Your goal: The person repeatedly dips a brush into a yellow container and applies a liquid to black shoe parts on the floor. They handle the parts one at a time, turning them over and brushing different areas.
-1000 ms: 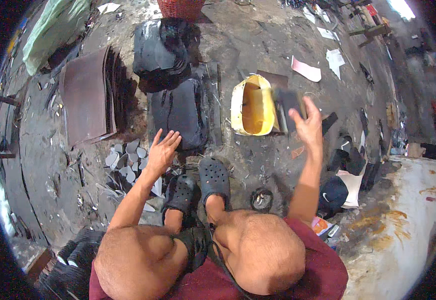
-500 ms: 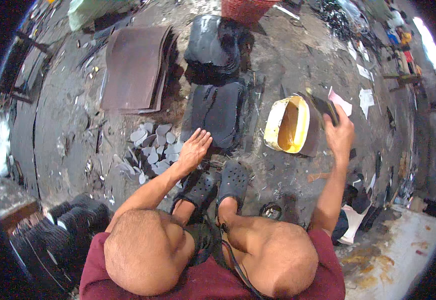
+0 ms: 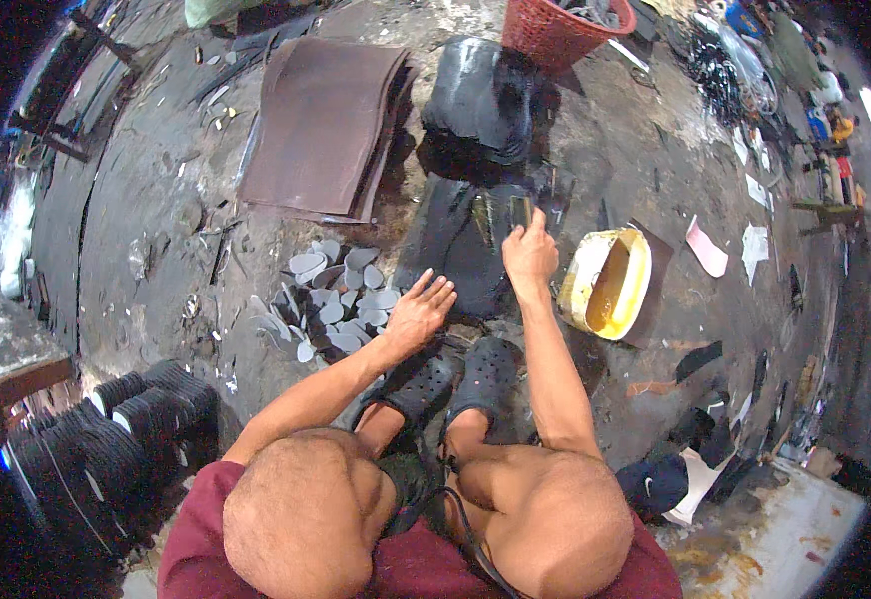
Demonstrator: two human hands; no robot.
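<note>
My left hand (image 3: 419, 312) lies with fingers stretched out on the near left edge of a black sheet stack (image 3: 455, 245). Over the right part of that stack, my right hand (image 3: 530, 255) is closed round a flat, dark tool (image 3: 521, 211). Its exact kind is blurred. A wet, shiny streak (image 3: 485, 213) shows on the top sheet beside the tool. Right of my right hand stands a cut-open yellow and white container (image 3: 580, 275) with amber liquid inside. Grey oval cut pieces (image 3: 331, 311) lie in a loose heap left of my left hand.
Brown sheets (image 3: 321, 125) are stacked at the far left, next to a black bundle (image 3: 480, 95). A red basket (image 3: 560, 35) stands behind. Black sole-shaped pieces (image 3: 106, 449) fill the lower left. A pink scrap (image 3: 705, 248) lies right of the container. My clogs (image 3: 485, 374) stand close to the stack.
My right hand has swung left with the flat tool, from beyond the container to the black stack. My left hand remains at the stack's near edge. The whole view has shifted slightly.
</note>
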